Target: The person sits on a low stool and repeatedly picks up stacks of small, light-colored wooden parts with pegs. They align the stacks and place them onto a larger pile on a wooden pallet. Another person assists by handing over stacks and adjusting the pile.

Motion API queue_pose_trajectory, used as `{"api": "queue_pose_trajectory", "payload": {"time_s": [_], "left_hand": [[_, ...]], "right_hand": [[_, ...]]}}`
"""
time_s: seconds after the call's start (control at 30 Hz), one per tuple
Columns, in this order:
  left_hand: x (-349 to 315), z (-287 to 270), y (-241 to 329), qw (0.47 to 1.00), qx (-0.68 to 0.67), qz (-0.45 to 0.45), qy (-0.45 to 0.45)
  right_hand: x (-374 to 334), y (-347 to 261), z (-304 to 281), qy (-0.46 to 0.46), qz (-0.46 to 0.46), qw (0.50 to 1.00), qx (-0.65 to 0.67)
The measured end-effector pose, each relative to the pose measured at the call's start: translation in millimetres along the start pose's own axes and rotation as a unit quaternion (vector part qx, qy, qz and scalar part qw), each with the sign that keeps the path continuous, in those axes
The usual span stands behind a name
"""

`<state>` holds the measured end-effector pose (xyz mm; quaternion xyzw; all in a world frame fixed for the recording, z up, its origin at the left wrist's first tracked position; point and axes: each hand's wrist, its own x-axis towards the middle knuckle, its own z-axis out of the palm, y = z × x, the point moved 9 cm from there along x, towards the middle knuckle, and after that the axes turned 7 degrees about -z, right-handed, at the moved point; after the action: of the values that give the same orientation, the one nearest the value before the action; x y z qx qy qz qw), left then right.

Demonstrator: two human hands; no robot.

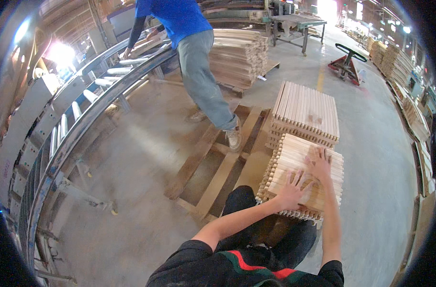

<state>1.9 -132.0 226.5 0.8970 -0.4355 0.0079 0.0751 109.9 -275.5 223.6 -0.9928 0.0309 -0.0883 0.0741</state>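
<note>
While both hands, left hand [292, 190] and right hand [318, 164], press flat with spread grip, two slat stacks [304, 112] stand.

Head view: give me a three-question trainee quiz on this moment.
1. True or false: both hands rest flat on the near stack of wooden slats.
2. Which hand reaches farther across it: left hand or right hand?
3. Where does the person in blue stand? A) on the wooden pallet B) beside the pallet jack

Key: 1 true; 2 right hand; 3 A.
</note>
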Motion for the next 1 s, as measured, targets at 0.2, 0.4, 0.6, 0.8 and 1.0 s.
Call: {"api": "queue_pose_trajectory", "payload": {"time_s": [0.2,0.4,0.6,0.8,1.0], "left_hand": [[-4.2,10.5,-7.6,0.998,0.041,-0.015,0.043],[8.9,-0.8,-9.5,0.996,0.034,0.037,0.072],[6.4,7.7,-10.8,0.996,0.037,0.019,0.077],[4.8,7.1,-10.5,0.996,0.056,0.003,0.073],[9.8,7.4,-10.9,0.998,0.053,0.001,0.044]], "right_hand": [[2.8,-3.1,15.8,-0.044,-0.008,0.999,-0.017],[-25.9,16.1,2.6,-0.025,-0.073,0.997,-0.018],[-87.5,27.2,-21.1,-0.061,-0.003,0.997,-0.037],[-157.6,75.3,-50.6,0.083,0.131,0.985,0.075],[-189.7,113.5,-7.1,0.225,0.203,0.825,0.478]]}}
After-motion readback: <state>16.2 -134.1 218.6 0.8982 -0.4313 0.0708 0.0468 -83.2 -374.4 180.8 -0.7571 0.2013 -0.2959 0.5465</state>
